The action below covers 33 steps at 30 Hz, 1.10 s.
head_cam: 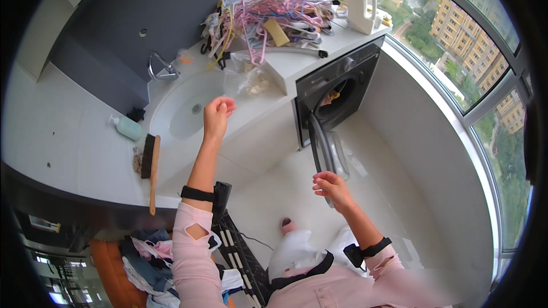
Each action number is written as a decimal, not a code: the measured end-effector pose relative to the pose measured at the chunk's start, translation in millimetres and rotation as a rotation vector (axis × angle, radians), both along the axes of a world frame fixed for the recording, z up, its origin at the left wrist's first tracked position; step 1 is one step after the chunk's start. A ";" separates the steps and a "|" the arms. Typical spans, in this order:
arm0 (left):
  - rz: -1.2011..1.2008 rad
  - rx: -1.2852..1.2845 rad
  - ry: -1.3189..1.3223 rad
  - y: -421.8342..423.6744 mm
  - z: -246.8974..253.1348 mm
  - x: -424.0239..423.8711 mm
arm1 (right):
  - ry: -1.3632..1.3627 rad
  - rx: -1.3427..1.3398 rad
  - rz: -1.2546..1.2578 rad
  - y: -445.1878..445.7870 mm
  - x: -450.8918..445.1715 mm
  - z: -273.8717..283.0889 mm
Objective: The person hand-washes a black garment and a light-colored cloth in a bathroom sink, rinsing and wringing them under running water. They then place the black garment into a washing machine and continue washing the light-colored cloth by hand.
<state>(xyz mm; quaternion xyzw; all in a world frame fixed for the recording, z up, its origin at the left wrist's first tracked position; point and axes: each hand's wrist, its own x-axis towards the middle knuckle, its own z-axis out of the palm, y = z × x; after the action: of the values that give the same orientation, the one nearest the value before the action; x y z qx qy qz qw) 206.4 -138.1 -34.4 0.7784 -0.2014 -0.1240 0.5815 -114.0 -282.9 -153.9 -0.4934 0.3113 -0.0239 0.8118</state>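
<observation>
My left hand (218,116) is raised in front of the white oval sink (182,130), its fingers loosely curled around nothing. Lower and to the right, my right hand (332,189) has bent, slightly parted fingers and holds nothing visible. It overlaps the lower edge of the round washing machine door (321,145); whether it touches the door, I cannot tell. That door hangs open from a dark front-loading washing machine (312,90) under the counter. Inside the drum lies some pink and yellow fabric (330,97).
Tangled hangers (282,8) and a white jug (360,8) crowd the counter. A plastic bag (244,77) lies by the sink, near the faucet (162,68). A wooden-handled brush (152,171) and pump bottle (127,128) lie left. Clothes (150,265) fill an orange container (113,273). Windows line the right.
</observation>
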 end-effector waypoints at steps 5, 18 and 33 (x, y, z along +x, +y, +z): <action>-0.096 0.124 -0.173 -20.1 9.6 90.3 | -0.021 -0.049 0.014 38.7 65.2 18.6; -0.507 1.045 -0.219 -105.6 -76.2 171.1 | -0.151 -0.356 -0.172 2.4 239.0 20.1; -0.330 0.970 -0.532 -125.4 -105.3 185.4 | -0.117 -0.521 -0.250 -30.8 324.0 20.0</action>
<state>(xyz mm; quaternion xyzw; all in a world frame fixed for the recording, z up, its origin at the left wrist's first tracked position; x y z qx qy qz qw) 391.8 -263.5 -139.6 0.9187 -0.3796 -0.0911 0.0602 210.0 -313.7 -133.9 -0.6410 0.3057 -0.2314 0.6650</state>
